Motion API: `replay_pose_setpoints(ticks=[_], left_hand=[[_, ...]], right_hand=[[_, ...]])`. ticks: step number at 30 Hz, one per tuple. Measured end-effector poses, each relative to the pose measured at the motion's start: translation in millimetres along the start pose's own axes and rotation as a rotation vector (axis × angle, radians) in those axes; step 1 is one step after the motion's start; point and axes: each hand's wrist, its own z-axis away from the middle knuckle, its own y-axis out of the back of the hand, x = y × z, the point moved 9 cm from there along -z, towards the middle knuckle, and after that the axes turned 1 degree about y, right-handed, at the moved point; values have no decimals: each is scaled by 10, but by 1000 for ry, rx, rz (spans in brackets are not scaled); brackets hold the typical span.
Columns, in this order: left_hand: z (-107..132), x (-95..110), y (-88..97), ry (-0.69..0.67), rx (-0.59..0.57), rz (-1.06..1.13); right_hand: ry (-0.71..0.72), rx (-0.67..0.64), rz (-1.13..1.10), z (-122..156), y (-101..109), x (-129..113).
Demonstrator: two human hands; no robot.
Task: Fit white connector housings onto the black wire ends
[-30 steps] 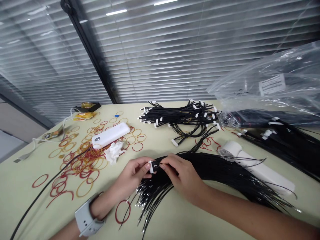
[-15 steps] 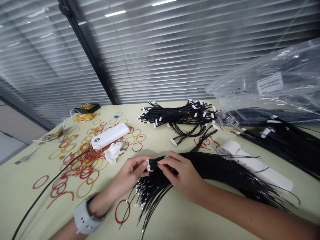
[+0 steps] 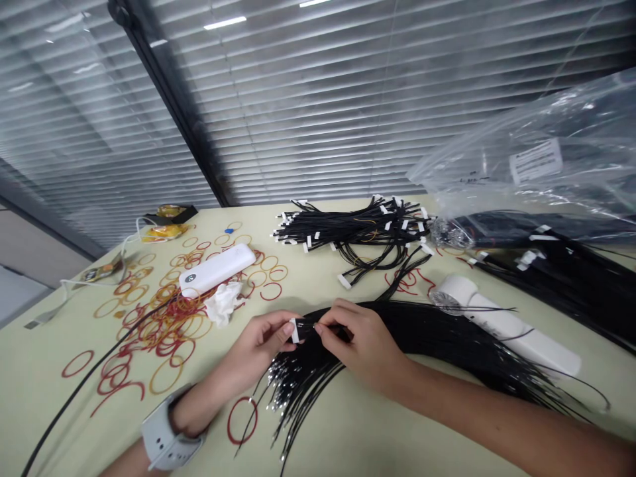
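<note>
Two hands meet over the middle of the table (image 3: 348,437): the left hand (image 3: 258,344) pinches a small white connector (image 3: 295,329) between thumb and forefinger, and the right hand (image 3: 362,348) pinches the black wires (image 3: 447,344) just behind it, fingertips pressed together. These wires are thin and glossy, fanning out into loose silvery ends beneath the hands. Compared with a second ago the pinch is the same, and the connector sits only slightly further left. Scattered rubber bands (image 3: 163,324) lie to the left around a white power bank (image 3: 216,269) and a crumpled tissue (image 3: 222,303). Farther back lie bundled harnesses (image 3: 358,228) and a clear plastic bag (image 3: 536,165), and a white handheld fan (image 3: 501,324) lies just beside the wires. The right forearm crosses over part of the bundle.
</note>
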Motion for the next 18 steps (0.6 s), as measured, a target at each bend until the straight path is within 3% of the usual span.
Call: replay_pose_setpoints(ticks=[18], left_hand=[[13, 9, -11, -18, -21, -47]], right_hand=[[13, -41, 25, 6, -23, -23]])
